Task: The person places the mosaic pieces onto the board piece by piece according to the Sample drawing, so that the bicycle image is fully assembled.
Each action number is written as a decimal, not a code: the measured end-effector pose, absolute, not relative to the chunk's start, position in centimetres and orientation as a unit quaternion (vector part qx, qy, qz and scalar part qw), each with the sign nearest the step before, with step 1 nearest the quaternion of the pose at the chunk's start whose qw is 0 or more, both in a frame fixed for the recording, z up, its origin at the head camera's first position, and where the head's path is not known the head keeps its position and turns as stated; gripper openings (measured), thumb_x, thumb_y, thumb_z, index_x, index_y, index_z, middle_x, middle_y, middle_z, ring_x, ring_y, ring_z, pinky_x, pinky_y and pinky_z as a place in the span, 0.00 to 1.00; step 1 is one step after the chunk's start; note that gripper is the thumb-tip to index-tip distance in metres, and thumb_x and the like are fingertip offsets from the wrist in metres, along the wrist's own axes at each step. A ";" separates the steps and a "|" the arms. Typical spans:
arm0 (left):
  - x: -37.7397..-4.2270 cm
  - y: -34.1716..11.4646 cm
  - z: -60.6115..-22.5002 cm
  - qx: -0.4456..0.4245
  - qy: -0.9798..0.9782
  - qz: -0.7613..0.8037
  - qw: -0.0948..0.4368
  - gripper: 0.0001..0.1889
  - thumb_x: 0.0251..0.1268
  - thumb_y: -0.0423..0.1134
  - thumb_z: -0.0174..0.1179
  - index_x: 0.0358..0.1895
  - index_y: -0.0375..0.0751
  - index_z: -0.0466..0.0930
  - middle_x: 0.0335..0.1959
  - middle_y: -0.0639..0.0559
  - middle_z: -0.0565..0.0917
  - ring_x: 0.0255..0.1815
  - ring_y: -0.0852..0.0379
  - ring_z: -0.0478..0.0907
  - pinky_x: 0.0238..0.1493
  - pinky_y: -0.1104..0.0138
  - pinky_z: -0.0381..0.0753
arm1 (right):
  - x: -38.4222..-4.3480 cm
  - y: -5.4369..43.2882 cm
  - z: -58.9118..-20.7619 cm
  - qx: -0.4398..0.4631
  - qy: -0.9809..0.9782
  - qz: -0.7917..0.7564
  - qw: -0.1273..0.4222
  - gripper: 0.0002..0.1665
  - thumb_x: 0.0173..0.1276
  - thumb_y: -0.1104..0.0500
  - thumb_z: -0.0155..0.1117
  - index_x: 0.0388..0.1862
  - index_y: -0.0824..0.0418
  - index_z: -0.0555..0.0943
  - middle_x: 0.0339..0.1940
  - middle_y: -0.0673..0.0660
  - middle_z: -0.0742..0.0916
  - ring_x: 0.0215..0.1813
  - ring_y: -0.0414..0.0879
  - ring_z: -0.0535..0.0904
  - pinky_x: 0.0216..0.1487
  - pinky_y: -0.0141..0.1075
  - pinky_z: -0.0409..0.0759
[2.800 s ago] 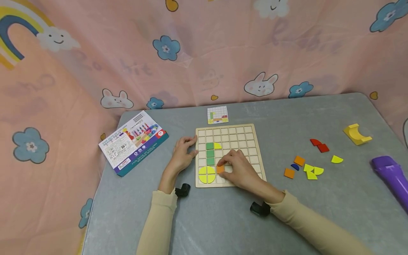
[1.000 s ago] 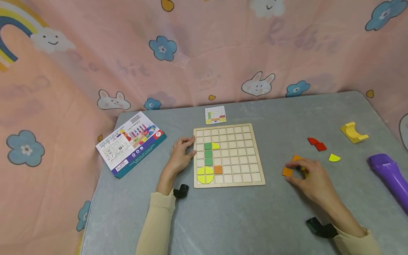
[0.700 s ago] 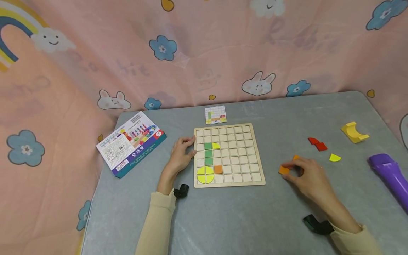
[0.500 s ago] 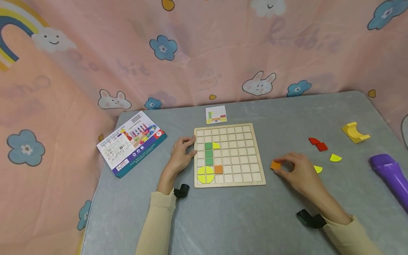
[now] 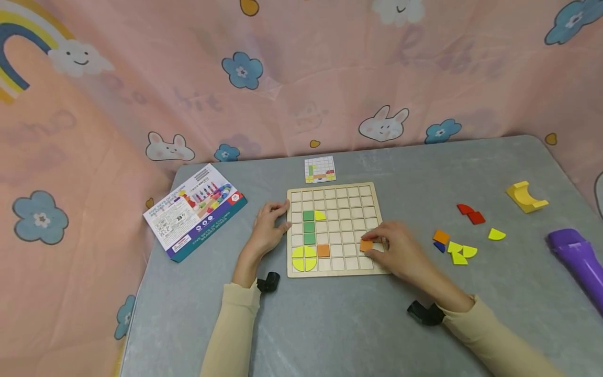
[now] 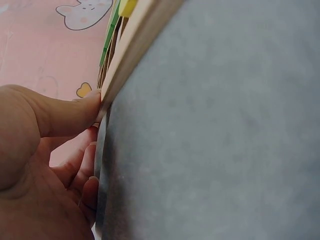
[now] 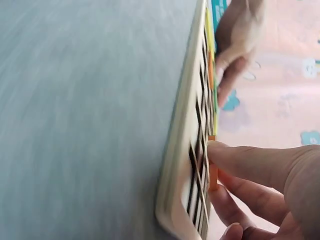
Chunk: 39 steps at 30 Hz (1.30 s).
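My right hand pinches an orange square tile between thumb and fingers, above the right part of the wooden grid board. Edge-on in the right wrist view, that tile appears close to the board's surface. My left hand rests at the board's left edge, the thumb touching its rim. Set in the grid are a column of green squares, a yellow quarter piece, a circle of yellow quarters and an orange square.
Loose pieces lie right of the board: an orange square, a blue piece, several yellow quarters and red pieces. Farther right are a yellow arch block and a purple object. A pattern card and box lie behind.
An orange square was let go in the grid. My right hand went to the loose pieces, took another orange square and carried it left over the board. The left hand stayed at the edge.
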<state>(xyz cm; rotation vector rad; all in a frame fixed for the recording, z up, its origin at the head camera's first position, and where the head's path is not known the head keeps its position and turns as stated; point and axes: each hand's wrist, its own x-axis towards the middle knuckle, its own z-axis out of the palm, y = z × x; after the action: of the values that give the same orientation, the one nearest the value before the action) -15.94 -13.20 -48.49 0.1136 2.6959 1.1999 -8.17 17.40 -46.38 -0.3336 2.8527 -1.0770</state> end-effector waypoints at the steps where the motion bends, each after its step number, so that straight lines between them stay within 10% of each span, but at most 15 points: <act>1: -15.9 -13.2 -48.5 0.039 0.909 0.405 0.094 0.31 0.76 0.32 0.63 0.79 0.41 0.69 0.74 0.38 0.71 0.77 0.40 0.62 0.78 0.44 0.57 | -8.3 17.0 -46.5 -0.111 0.928 -0.353 0.040 0.13 0.62 0.64 0.80 0.46 0.60 0.92 0.46 0.59 0.89 0.53 0.58 0.78 0.55 0.52 0.73; 39: -16.0 -13.3 -48.5 0.042 0.907 0.408 0.097 0.31 0.76 0.32 0.63 0.80 0.41 0.68 0.74 0.38 0.70 0.77 0.39 0.62 0.78 0.44 0.57 | -9.1 16.0 -47.5 -0.127 0.910 -0.389 0.066 0.12 0.62 0.64 0.80 0.46 0.59 0.92 0.45 0.56 0.87 0.51 0.52 0.74 0.50 0.44 0.73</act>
<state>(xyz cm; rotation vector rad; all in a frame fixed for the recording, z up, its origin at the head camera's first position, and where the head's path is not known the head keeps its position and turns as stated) -16.02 -13.29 -48.51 0.1249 2.6859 1.2067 -9.08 15.99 -47.50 -0.3820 2.7444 -1.1733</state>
